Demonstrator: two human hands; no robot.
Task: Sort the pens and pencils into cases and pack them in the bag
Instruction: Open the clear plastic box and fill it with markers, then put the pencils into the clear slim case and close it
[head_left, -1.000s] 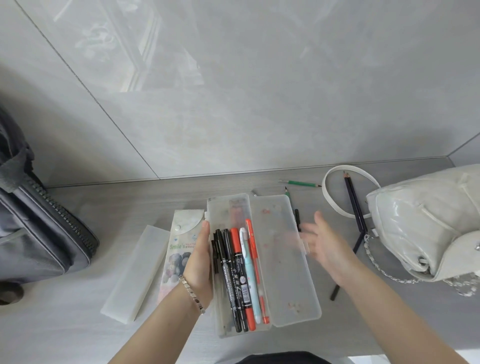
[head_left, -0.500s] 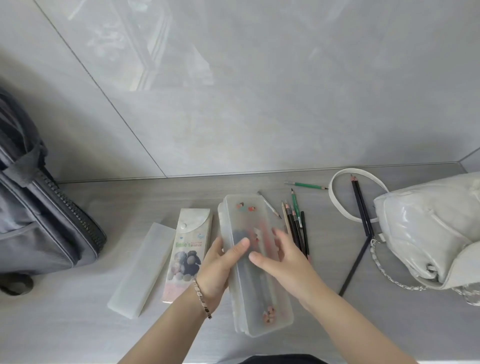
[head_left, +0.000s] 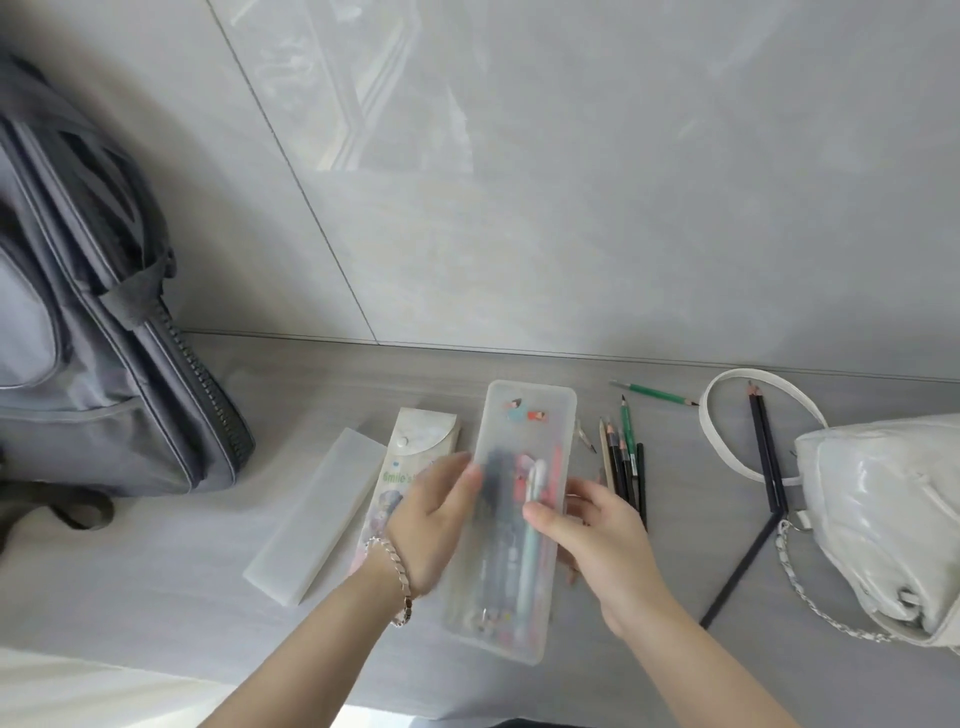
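Observation:
A closed translucent pen case (head_left: 525, 431) with pens and markers inside lies lengthwise on the grey table. My left hand (head_left: 431, 525) holds its left edge, with the fingers over the lid. My right hand (head_left: 597, 540) grips its right edge, the thumb lying on top. Several loose pencils (head_left: 623, 467) lie just right of the case, and a green pencil (head_left: 657, 393) lies farther back. Two dark pencils (head_left: 763, 447) rest across the strap of a white handbag (head_left: 883, 519). A grey backpack (head_left: 104, 364) stands at the left.
A printed snap-flap case (head_left: 410, 447) and a flat frosted case (head_left: 317, 514) lie left of my left hand. Another dark pencil (head_left: 737, 577) lies slanted near the handbag chain. A tiled wall backs the table.
The case was open a second ago with the pens showing. My right hand folded the lid over them, and both hands now hold the closed case. The view shifted right.

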